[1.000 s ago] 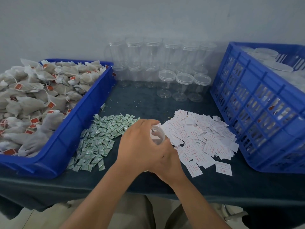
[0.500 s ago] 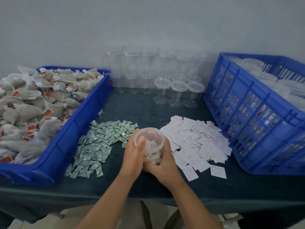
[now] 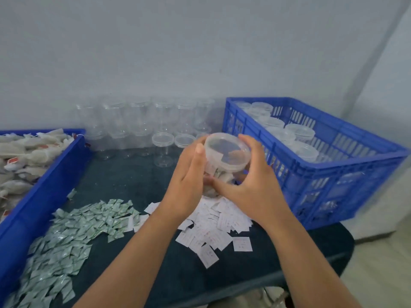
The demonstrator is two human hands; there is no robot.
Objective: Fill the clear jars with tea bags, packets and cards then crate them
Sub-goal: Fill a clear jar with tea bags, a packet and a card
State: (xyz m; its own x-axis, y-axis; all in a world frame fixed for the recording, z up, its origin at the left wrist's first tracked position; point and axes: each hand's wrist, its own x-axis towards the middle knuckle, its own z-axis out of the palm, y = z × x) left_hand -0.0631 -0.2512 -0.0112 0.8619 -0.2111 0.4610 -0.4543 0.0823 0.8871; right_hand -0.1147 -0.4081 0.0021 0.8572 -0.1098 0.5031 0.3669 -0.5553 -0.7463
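Your right grip (image 3: 253, 187) is wrapped round the filled jar (image 3: 222, 171): fingers curl over its far side and the thumb crosses the near side low down. Your left grip (image 3: 186, 185) is not clenched. It lies flat against the jar's left side, fingers straight and pointing up, with the thumb tip just under the rim. Between the two, the jar is held clear of the worktop (image 3: 124, 174), tilted a little toward you and hanging over the far edge of the white cards (image 3: 213, 227). Its clear lid (image 3: 225, 150) is on, and through the plastic you can see a tea bag and a slip of white card. Whether a packet is inside too cannot be told.

The blue crate (image 3: 338, 187) stands just to the right of the jar, and lidded jars (image 3: 300, 133) already sit in rows inside it. Against the wall, the empty jars (image 3: 138, 121) stand stacked two high, with a few single ones in front. At the left is the blue bin (image 3: 44, 185), piled with tea bags (image 3: 24, 150), some showing red tags. The green-and-white packets (image 3: 73, 230) spread beside the bin, touching the card heap at its left edge.
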